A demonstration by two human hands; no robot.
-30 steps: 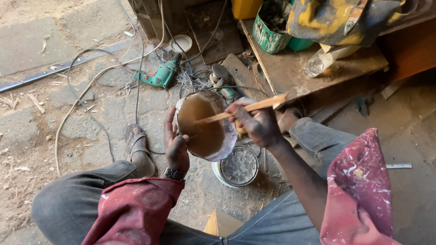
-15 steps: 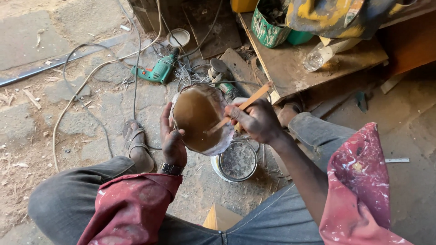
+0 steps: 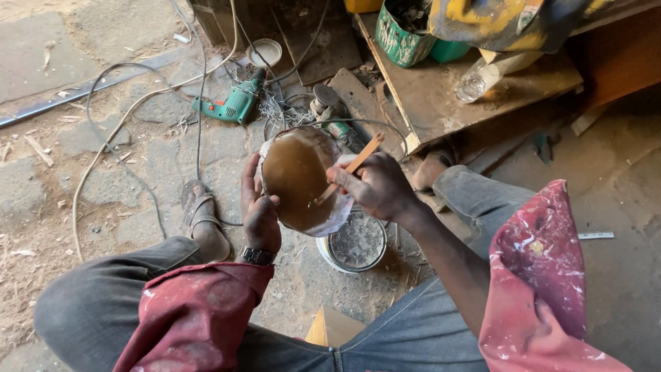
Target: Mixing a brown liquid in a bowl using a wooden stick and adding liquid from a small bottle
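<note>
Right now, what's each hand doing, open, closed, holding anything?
Left hand: closed on the side of the tilted container of brown liquid.
Right hand: closed on a wooden stick dipped in it.

Head camera looks steeply down, close above lap.

On the low wooden bench (image 3: 441, 103) at one o'clock stands a green printed tin (image 3: 399, 38); beside it lies a clear plastic bottle (image 3: 482, 79), label unreadable.
</note>
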